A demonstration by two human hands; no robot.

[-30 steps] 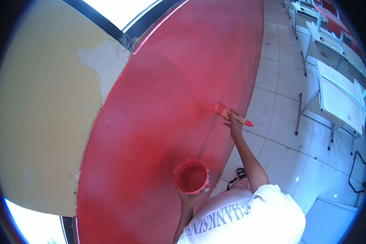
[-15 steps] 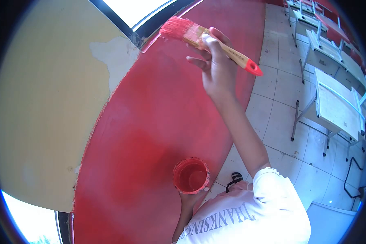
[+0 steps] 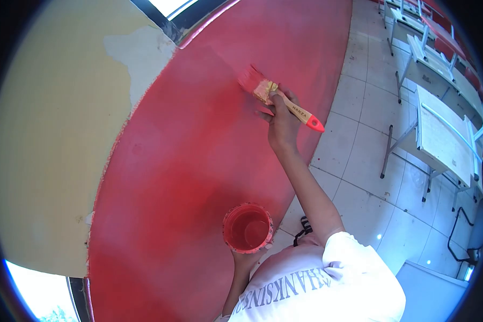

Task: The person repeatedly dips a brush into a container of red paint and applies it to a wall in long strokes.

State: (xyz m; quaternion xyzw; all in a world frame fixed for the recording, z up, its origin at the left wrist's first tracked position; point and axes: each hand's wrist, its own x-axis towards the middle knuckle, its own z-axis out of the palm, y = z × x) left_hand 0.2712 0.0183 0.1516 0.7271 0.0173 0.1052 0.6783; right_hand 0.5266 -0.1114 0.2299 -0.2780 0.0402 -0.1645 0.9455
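Observation:
My right hand (image 3: 284,126) is closed around the wooden handle of a paintbrush (image 3: 295,109) with a red tip. Red paint coats its bristles, which lie against or very close to the red wall (image 3: 198,123); contact cannot be told for certain. Lower down, my left hand (image 3: 247,258) holds a paint bucket (image 3: 225,228) from below, most of its fingers hidden behind it. The small round bucket has red paint inside and smeared on its rim.
Left of the red area is a cream wall section (image 3: 59,134) with a bare grey patch (image 3: 142,51) near a dark window frame (image 3: 180,27). To the right, desks (image 3: 440,134) stand in a row on the tiled floor (image 3: 354,166).
My right hand has brought the paintbrush down from beside the window frame edge to the middle of the red wall. The left hand still holds the bucket in nearly the same place.

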